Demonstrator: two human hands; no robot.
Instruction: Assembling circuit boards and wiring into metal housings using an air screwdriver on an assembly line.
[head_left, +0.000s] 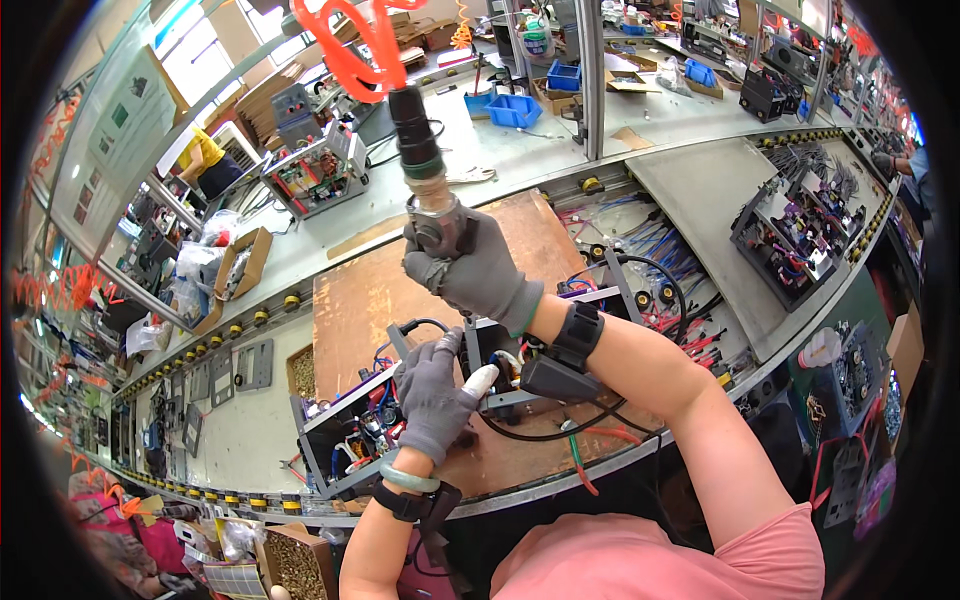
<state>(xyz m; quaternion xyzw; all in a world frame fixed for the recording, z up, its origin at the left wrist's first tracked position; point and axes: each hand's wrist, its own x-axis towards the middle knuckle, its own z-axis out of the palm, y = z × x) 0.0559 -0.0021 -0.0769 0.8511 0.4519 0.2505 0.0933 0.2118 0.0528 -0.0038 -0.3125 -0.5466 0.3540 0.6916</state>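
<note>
My right hand [470, 265], in a grey glove, is closed around the grip of a pneumatic screwdriver [418, 140]. The tool is raised over the wooden board, with a bright orange coiled hose [350, 45] at its upper end. My left hand [432, 395], gloved with a white-covered thumb tip, lies over an opened metal device housing [345, 430]. Its fingers are stretched out and its thumb points away to the right. Coloured wires and circuit parts fill the housing. A second opened housing [520, 350] sits beside it, partly hidden under my right forearm. Black cables [540, 436] loop below.
A wooden board [360, 290] lies on the roller conveyor under the housings. Grey panels [252, 365] lie left; another wired unit [800, 235] stands right. Boxes of screws [298, 565] are near the lower left. Blue bins [515, 111] stand on the far bench. Other people work nearby.
</note>
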